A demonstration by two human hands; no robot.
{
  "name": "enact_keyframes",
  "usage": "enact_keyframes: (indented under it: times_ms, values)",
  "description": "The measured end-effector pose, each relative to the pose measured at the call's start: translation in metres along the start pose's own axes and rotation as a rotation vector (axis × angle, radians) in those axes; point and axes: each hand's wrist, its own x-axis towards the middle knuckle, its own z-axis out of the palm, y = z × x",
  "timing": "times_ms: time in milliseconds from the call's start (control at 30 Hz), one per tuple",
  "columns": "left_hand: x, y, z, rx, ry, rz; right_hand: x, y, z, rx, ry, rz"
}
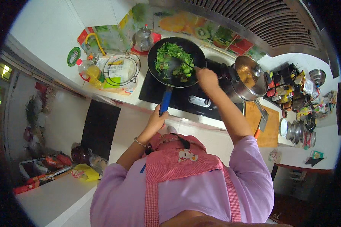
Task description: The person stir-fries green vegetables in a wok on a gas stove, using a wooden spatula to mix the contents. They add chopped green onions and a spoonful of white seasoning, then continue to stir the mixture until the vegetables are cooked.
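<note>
My left hand (156,117) is closed around the blue handle of a black frying pan (154,69), which stands over the left side of a black glass cooktop (182,100). Chopped green vegetables (170,55) lie in a loose ring in the pan. At the pan's right rim, my right hand (207,79) grips a thin dark utensil that reaches into the greens; its kind cannot be told. Right of that hand sits a steel pot (236,92) with a glass lid (248,76), close to my forearm.
On the left counter are an oil bottle (92,73), a round wire rack (106,68) on a printed bag and a glass jar (143,41). At right, a cleaver (262,123) lies on a wooden cutting board (268,136), near stacked bowls (293,132) and crowded condiments. A range hood (261,22) overhangs.
</note>
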Motion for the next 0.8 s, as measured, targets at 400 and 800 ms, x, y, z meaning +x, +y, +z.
enact_keyframes:
  times_ms: [400, 800]
  values:
    - [-0.001, 0.006, -0.007, -0.023, -0.044, 0.007, 0.066, 0.097, 0.032, 0.541, -0.166, -0.003]
    - [0.0, 0.003, -0.007, 0.041, 0.012, 0.025, 0.074, 0.043, -0.011, 0.227, -0.064, -0.229]
